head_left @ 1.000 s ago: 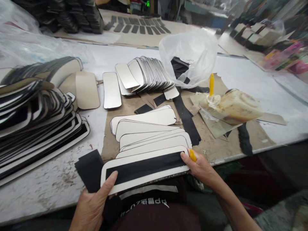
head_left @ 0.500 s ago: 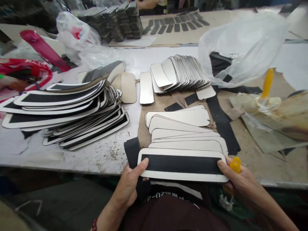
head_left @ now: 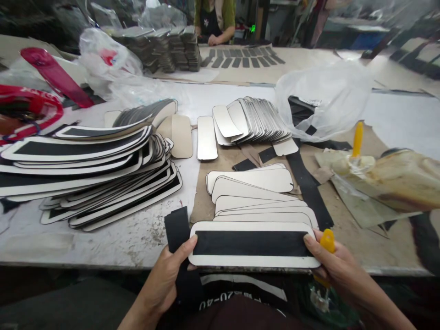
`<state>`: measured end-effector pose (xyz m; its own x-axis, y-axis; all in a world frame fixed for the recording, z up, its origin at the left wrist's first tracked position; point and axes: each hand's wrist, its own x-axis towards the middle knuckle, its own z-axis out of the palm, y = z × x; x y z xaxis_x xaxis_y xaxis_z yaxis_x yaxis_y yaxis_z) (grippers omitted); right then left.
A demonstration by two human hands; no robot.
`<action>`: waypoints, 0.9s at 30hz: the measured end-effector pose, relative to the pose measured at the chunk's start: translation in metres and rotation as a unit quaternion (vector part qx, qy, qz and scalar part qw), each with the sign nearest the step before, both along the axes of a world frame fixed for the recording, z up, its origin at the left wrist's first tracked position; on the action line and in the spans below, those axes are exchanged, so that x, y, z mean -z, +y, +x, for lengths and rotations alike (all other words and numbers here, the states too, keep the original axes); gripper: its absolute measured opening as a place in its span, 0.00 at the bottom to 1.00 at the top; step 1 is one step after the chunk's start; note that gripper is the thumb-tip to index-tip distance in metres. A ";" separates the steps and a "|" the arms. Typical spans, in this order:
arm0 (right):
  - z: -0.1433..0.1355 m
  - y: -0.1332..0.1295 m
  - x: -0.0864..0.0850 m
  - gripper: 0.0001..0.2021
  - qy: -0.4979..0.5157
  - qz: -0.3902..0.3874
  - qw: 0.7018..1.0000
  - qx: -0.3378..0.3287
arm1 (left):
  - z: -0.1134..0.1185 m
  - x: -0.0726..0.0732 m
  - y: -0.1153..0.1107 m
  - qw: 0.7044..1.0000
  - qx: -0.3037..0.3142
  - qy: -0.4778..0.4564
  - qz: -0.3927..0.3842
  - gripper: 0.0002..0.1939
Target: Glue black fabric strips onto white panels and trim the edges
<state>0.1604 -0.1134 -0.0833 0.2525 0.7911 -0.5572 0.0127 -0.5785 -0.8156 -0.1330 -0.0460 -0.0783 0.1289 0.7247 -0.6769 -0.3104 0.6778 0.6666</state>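
A long white panel with rounded corners carries a black strip [head_left: 250,243] along its middle. My left hand [head_left: 169,270] grips its left end, thumb on top, with black strips [head_left: 178,227] beside and below that hand. Its right end is pinched by my right hand [head_left: 338,261], which also has a yellow-handled tool [head_left: 327,241] between its fingers. Just beyond the held panel, plain white panels [head_left: 254,205] lie fanned out. On the left is a big pile of white panels with black strips [head_left: 79,147].
Small white pieces [head_left: 261,120] stand in a leaning row behind. A clear plastic bag [head_left: 343,101] and a yellow-handled brush in a wrapped container [head_left: 357,140] are on the right. A red tape-like holder [head_left: 57,78] is far left. A person [head_left: 215,23] is across the table.
The view has tilted up and shifted, showing more of the person across the table. Both hands still hold the panel, which now looks more level.
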 end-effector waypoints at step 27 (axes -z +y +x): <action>0.037 0.063 -0.040 0.20 -0.319 0.066 0.916 -0.234 | -0.024 -0.033 0.091 0.983 -0.035 0.176 0.026 0.19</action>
<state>0.1973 -0.0507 -0.0429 0.1105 0.9455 -0.3063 0.7329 -0.2857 -0.6175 -0.1573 0.0450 -0.0448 -0.1577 0.7584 -0.6324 -0.0991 0.6250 0.7743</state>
